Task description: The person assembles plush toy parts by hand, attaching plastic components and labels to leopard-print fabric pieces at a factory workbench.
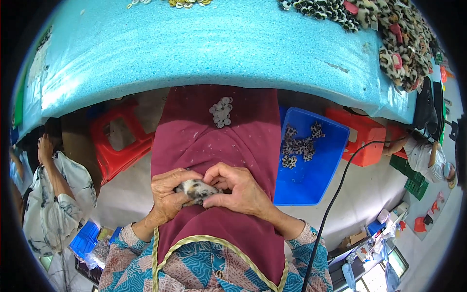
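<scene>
Just below frame centre, my left hand [166,193] curls closed around the spotted plush piece [196,189]; my right hand [243,192], nearly closed, pinches its right end. Close finger work, I judge — the next move likely needs that left grip firm.

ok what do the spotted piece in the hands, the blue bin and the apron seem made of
Spotted piece: probably plush fabric, with a fuzzy pile. Blue bin: likely moulded plastic, smooth, with stiff walls. Apron: seemingly cloth, mostly matte, draping in soft folds.
</scene>
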A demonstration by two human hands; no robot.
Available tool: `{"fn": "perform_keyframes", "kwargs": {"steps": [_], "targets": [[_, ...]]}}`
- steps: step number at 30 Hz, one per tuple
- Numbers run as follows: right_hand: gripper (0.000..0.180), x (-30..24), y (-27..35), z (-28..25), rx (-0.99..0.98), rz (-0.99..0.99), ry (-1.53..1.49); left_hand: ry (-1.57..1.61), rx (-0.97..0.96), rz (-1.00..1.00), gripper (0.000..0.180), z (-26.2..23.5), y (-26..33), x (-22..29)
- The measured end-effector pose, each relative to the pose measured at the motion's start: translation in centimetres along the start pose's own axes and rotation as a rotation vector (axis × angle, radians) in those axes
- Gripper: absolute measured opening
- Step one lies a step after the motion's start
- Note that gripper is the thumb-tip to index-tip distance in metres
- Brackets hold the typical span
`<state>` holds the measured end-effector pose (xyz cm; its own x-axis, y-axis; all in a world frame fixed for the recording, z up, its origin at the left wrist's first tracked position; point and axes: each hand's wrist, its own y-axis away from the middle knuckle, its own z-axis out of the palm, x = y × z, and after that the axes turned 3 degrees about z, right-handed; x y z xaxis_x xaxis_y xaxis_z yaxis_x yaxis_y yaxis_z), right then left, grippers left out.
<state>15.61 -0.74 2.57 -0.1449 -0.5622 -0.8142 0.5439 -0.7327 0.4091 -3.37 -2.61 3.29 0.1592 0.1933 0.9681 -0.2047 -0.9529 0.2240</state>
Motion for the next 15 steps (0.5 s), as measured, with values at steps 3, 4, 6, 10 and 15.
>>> {"fn": "perform_keyframes", "kwargs": {"steps": [3, 4, 6, 10, 15], "targets": [[0.029, -0.7, 0.1, 0.2, -0.018, 0.173, 0.092, -0.078, -0.07, 0.113, 0.03, -0.1, -0.3, 0.0], [0.029, -0.4, 0.1, 0.1, -0.019, 0.175, 0.086, -0.14, -0.1, 0.2, 0.031, -0.2, -0.6, 0.0], [0.026, 0.4, 0.4, 0.1, 0.016, 0.144, -0.026, -0.163, -0.132, 0.25, 0.031, -0.2, -0.9, -0.2], [0.02, 0.7, 0.5, 0.0, 0.062, 0.153, -0.111, -0.225, -0.183, 0.336, 0.031, -0.1, -1.4, -0.6], [0.015, 0.9, 0.6, -0.3, 0.069, 0.199, -0.197, -0.23, -0.225, 0.316, 0.03, 0.1, -1.8, -0.6]]}}
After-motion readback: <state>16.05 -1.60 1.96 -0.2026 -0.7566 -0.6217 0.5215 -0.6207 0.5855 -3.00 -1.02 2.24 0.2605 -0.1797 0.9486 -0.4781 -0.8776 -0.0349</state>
